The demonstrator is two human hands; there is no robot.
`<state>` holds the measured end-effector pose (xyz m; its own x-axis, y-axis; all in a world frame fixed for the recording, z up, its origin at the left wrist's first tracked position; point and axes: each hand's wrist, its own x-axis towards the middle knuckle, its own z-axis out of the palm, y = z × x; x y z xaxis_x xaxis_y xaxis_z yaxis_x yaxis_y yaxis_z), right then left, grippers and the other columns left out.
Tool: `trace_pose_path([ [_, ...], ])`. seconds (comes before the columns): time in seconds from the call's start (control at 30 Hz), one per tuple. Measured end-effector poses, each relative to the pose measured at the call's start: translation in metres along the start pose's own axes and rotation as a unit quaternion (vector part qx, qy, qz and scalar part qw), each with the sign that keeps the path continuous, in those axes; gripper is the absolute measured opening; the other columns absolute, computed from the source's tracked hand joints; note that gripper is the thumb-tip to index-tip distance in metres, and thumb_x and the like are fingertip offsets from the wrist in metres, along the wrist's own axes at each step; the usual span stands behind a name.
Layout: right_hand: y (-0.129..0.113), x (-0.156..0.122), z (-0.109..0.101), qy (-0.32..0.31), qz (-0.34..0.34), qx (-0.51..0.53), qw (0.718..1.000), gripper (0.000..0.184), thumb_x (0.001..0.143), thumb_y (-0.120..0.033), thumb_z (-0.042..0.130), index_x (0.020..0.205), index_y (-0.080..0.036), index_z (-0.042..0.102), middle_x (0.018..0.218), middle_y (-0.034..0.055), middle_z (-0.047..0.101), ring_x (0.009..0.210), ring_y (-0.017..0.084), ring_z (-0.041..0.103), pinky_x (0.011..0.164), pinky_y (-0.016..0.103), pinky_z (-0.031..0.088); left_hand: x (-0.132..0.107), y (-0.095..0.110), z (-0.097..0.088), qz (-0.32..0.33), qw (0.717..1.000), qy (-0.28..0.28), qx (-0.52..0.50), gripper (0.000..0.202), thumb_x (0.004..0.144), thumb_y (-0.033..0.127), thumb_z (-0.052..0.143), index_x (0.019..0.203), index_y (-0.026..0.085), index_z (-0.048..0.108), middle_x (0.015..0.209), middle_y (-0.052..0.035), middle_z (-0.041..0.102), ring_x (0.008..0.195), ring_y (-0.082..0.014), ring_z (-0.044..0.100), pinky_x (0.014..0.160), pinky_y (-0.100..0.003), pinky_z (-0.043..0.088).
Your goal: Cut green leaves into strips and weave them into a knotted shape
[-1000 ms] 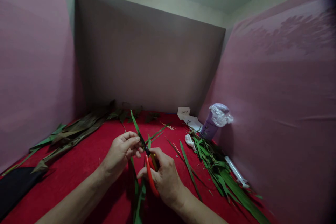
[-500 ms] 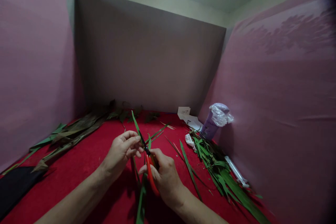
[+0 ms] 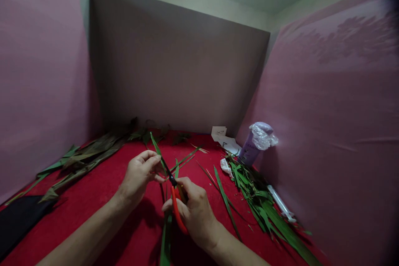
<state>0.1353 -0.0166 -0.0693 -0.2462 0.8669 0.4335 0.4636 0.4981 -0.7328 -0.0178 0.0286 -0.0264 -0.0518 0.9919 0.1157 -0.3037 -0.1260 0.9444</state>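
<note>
My left hand (image 3: 139, 173) pinches a narrow green leaf strip (image 3: 156, 145) whose tip points up and away. Red-handled scissors (image 3: 178, 214) are in my right hand (image 3: 196, 208), fingers wrapped around the handles. Their dark blades lie along the leaf strip, close to my left fingertips; whether the blades are parted is hard to see. Below the scissors a long green leaf (image 3: 166, 239) runs toward me, partly hidden by my right hand. Thin green strips (image 3: 188, 156) cross on the red cloth (image 3: 102, 199) just beyond my hands.
Cut green leaves (image 3: 258, 199) are heaped at the right, beside a clear plastic-wrapped stick (image 3: 281, 203). A purple container (image 3: 249, 147) with plastic film stands behind them, near white papers (image 3: 230, 145). Dry leaves (image 3: 93, 156) and a black item (image 3: 23, 220) lie left. Pink walls flank both sides.
Both hands have shifted slightly left, my left hand more so, carrying the leaf strip and scissors with them. Things on the red cloth stay where they were.
</note>
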Motion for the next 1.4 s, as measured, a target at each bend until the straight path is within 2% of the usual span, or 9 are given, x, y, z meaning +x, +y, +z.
trace_pose_path([
  [0.13, -0.0034, 0.0015, -0.0005, 0.024, 0.007, -0.031, 0.999, 0.027, 0.072, -0.031, 0.065, 0.094, -0.019, 0.056, 0.070, 0.0002, 0.064, 0.061, 0.014, 0.054, 0.057, 0.022, 0.039, -0.0006, 0.0002, 0.0009, 0.000, 1.000, -0.004, 0.009, 0.017, 0.063, 0.024, 0.067, 0.064, 0.015, 0.052, 0.053, 0.0021, 0.058, 0.046, -0.0130, 0.057, 0.036, -0.022, 0.048],
  [0.33, -0.0043, 0.0021, -0.0006, 0.027, 0.016, -0.031, 0.999, 0.026, 0.073, -0.034, 0.064, 0.092, -0.019, 0.055, 0.066, -0.0017, 0.061, 0.060, 0.013, 0.051, 0.055, 0.021, 0.037, -0.0033, -0.0028, 0.0013, -0.006, 0.999, -0.025, 0.033, 0.015, 0.067, 0.025, 0.064, 0.064, 0.015, 0.052, 0.054, -0.0001, 0.060, 0.051, -0.0154, 0.061, 0.038, -0.022, 0.048],
  [0.67, 0.0021, 0.0026, -0.0016, -0.013, 0.007, 0.045, 0.999, 0.022, 0.077, -0.009, 0.054, 0.097, -0.019, 0.052, 0.075, -0.0005, 0.070, 0.063, 0.013, 0.060, 0.060, 0.021, 0.041, -0.0017, -0.0039, 0.0003, -0.009, 0.999, -0.026, 0.026, 0.015, 0.066, 0.023, 0.064, 0.063, 0.015, 0.053, 0.052, 0.0009, 0.059, 0.048, -0.0141, 0.059, 0.037, -0.022, 0.048],
  [0.8, 0.0036, 0.0024, -0.0007, -0.012, 0.006, 0.055, 0.998, 0.023, 0.077, -0.005, 0.051, 0.096, -0.019, 0.051, 0.074, -0.0013, 0.069, 0.061, 0.011, 0.061, 0.061, 0.020, 0.041, -0.0022, -0.0035, 0.0008, -0.010, 0.999, -0.024, 0.022, 0.015, 0.066, 0.024, 0.065, 0.063, 0.015, 0.053, 0.053, 0.0011, 0.058, 0.048, -0.0131, 0.057, 0.037, -0.021, 0.048],
  [0.93, 0.0004, 0.0024, -0.0019, -0.004, 0.013, 0.037, 0.999, 0.016, 0.078, -0.017, 0.057, 0.093, -0.019, 0.053, 0.067, -0.0031, 0.063, 0.057, 0.011, 0.055, 0.056, 0.019, 0.038, -0.0014, -0.0031, 0.0003, -0.013, 0.999, -0.026, 0.022, 0.015, 0.066, 0.023, 0.064, 0.064, 0.015, 0.052, 0.053, 0.0015, 0.058, 0.048, -0.0130, 0.057, 0.038, -0.021, 0.048],
  [1.03, -0.0038, 0.0026, -0.0025, 0.016, 0.022, -0.001, 1.000, 0.023, 0.072, -0.028, 0.064, 0.091, -0.019, 0.055, 0.061, -0.0054, 0.054, 0.053, 0.010, 0.045, 0.051, 0.019, 0.035, -0.0014, -0.0025, 0.0002, -0.015, 0.999, -0.033, 0.022, 0.014, 0.067, 0.023, 0.064, 0.065, 0.015, 0.051, 0.054, 0.0013, 0.058, 0.049, -0.0140, 0.059, 0.038, -0.021, 0.048],
  [1.17, -0.0064, 0.0030, -0.0019, 0.026, 0.027, -0.024, 0.999, 0.029, 0.068, -0.035, 0.067, 0.089, -0.019, 0.055, 0.059, -0.0068, 0.044, 0.053, 0.009, 0.037, 0.049, 0.019, 0.031, -0.0027, -0.0020, 0.0001, -0.016, 0.999, -0.041, 0.029, 0.014, 0.068, 0.023, 0.063, 0.066, 0.015, 0.051, 0.054, 0.0010, 0.059, 0.049, -0.0141, 0.059, 0.039, -0.022, 0.048],
  [1.27, -0.0058, 0.0037, -0.0020, 0.027, 0.025, -0.039, 0.999, 0.032, 0.068, -0.038, 0.068, 0.090, -0.019, 0.055, 0.060, -0.0066, 0.043, 0.053, 0.010, 0.036, 0.049, 0.020, 0.029, -0.0029, -0.0019, -0.0004, -0.020, 0.998, -0.042, 0.032, 0.015, 0.068, 0.023, 0.063, 0.065, 0.015, 0.051, 0.053, 0.0007, 0.059, 0.049, -0.0140, 0.059, 0.039, -0.022, 0.048],
  [1.4, -0.0041, 0.0044, -0.0038, 0.042, -0.001, -0.064, 0.997, 0.035, 0.066, -0.039, 0.069, 0.091, -0.020, 0.055, 0.065, -0.0042, 0.050, 0.058, 0.012, 0.042, 0.052, 0.021, 0.032, -0.0016, -0.0021, -0.0008, -0.027, 0.998, -0.051, 0.030, 0.016, 0.068, 0.024, 0.063, 0.064, 0.015, 0.050, 0.053, 0.0007, 0.060, 0.048, -0.0138, 0.058, 0.039, -0.022, 0.048],
])
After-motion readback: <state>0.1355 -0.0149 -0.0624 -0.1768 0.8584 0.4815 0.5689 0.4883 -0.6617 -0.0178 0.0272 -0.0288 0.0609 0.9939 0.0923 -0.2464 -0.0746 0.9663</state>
